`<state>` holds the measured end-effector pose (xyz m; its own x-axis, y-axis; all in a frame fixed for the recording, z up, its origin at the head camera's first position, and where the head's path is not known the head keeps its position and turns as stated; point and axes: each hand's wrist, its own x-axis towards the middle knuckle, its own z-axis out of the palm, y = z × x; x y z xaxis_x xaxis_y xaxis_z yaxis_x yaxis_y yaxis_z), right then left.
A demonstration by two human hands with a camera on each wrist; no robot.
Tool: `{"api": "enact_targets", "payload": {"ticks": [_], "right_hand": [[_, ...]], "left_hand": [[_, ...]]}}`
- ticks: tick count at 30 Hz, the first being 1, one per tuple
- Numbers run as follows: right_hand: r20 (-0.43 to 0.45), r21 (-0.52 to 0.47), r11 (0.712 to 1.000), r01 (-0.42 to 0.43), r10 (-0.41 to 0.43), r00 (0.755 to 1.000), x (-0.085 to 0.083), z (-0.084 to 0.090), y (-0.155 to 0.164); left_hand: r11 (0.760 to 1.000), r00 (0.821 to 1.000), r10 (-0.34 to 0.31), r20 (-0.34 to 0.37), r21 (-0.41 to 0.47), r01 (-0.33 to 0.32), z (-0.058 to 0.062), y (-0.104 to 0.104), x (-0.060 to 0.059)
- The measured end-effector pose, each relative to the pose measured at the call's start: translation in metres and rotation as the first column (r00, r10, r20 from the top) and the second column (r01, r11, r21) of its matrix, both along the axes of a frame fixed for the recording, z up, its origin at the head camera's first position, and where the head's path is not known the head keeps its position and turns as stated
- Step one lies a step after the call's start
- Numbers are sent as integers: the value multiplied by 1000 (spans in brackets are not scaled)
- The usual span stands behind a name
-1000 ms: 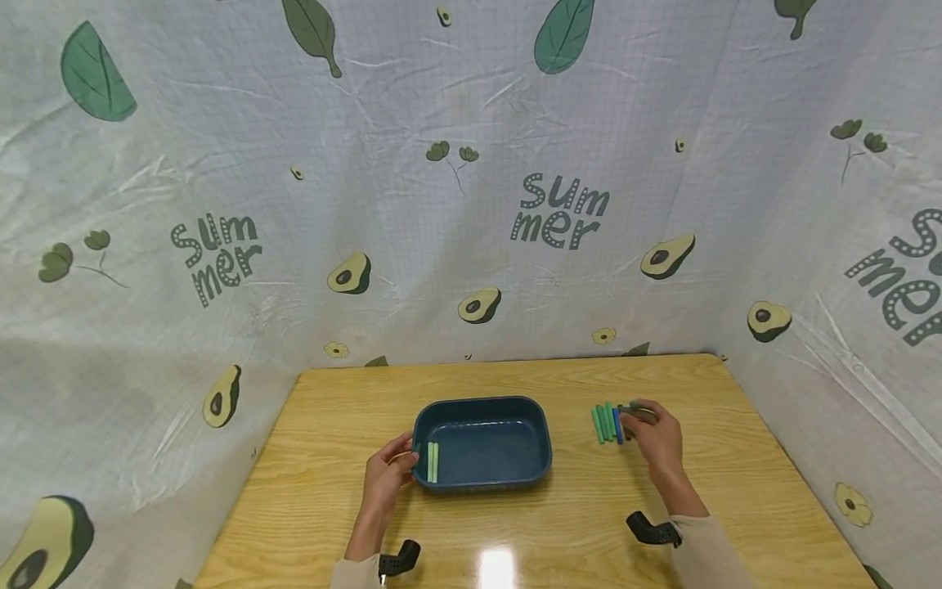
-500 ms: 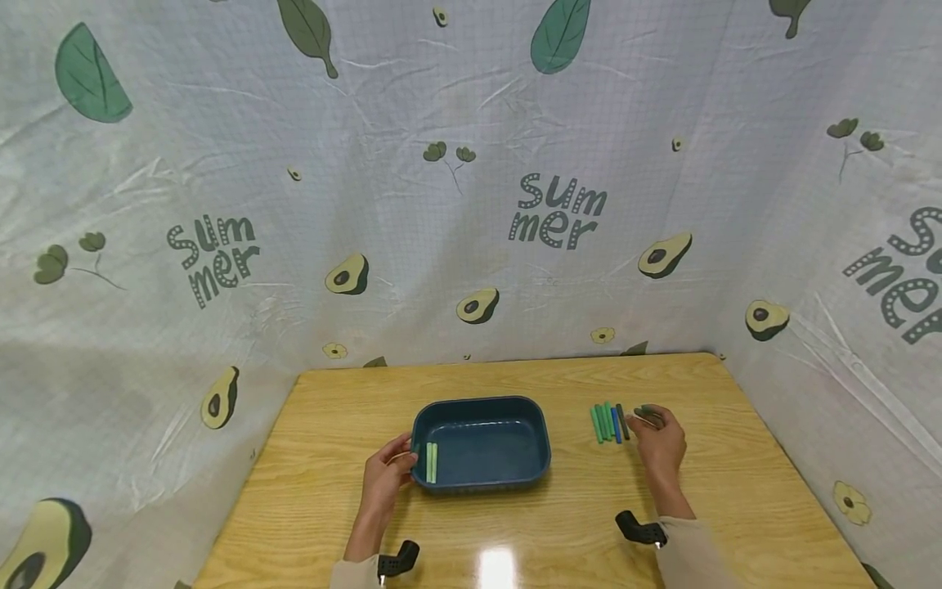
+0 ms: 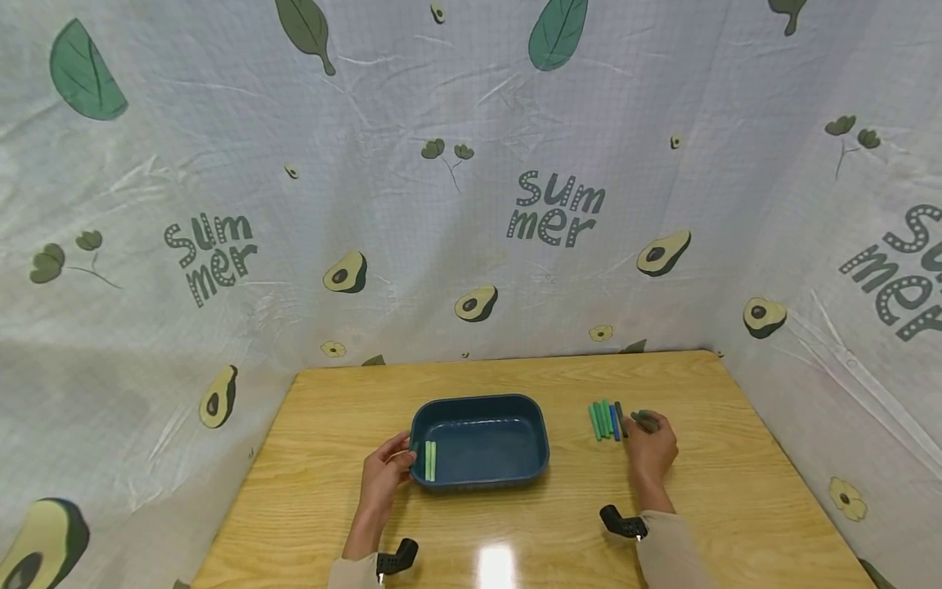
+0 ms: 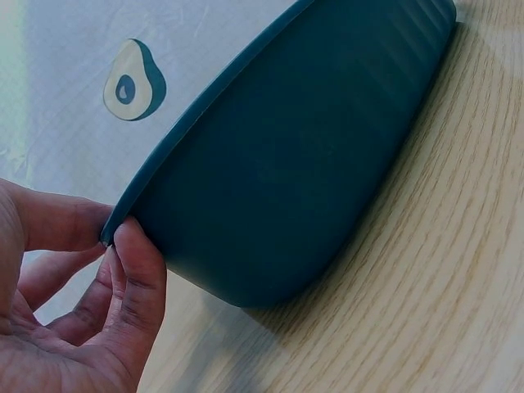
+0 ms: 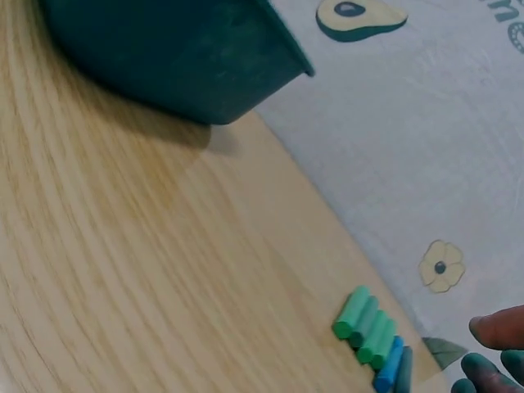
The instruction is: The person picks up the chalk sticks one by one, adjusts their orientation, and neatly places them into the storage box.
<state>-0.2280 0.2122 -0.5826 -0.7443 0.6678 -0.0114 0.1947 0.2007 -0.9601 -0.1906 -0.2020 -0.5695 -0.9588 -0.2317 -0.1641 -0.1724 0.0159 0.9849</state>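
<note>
- Sticks [image 3: 601, 420], at the tray [image 3: 489, 450]'s three o'clock, look light, brittle: pinch mid-length.
- Left hand [image 3: 386, 468] pinches the tray's rim at nine o'clock.
- Right hand [image 3: 652, 446] beside sticks, fingers apart.

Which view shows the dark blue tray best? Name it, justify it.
Head: the tray fits fully in frame, its inside visible. Left wrist shows just its outside, cropped; right wrist, only a cropped outer corner.
</note>
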Motion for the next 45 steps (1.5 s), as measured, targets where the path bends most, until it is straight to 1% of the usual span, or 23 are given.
{"api": "enact_targets", "payload": {"ticks": [4,8,14,17,23,28,32,37,45], "right_hand": [[15,-5,1000,23,-23,1000,-1,-6,-4],[13,-6,999,37,-37,999,-3,-10,-7],[-5,33,999,18,-18,1000,-6,-12,-7],[11,46,999,11,-11,1000,-8,-14,-7],[30,30,999,14,-15,999,-9,-15,-7],[66,31,1000,2,-4,998,-11,-16,-8],[87,58,998,5,-10,996,-13,-17,-10],[93,107,994,20,-30,995,-15,-18,-13],[120,180,983,23,-45,992,-15,-21,-16]], "left_hand": [[1000,1000,-4,-4,5,4,1,0,1],[1000,1000,-12,-10,9,12,1,0,1],[1000,1000,6,0,7,-6,2,0,-1],[1000,1000,8,1,6,-8,2,0,-2],[1000,1000,3,-6,4,-3,3,0,-3],[1000,1000,9,6,-2,-9,1,0,-4],[1000,1000,12,6,-1,-12,1,0,-3],[1000,1000,7,-9,4,-7,-1,0,-2],[1000,1000,7,5,0,-7,-1,0,-1]]}}
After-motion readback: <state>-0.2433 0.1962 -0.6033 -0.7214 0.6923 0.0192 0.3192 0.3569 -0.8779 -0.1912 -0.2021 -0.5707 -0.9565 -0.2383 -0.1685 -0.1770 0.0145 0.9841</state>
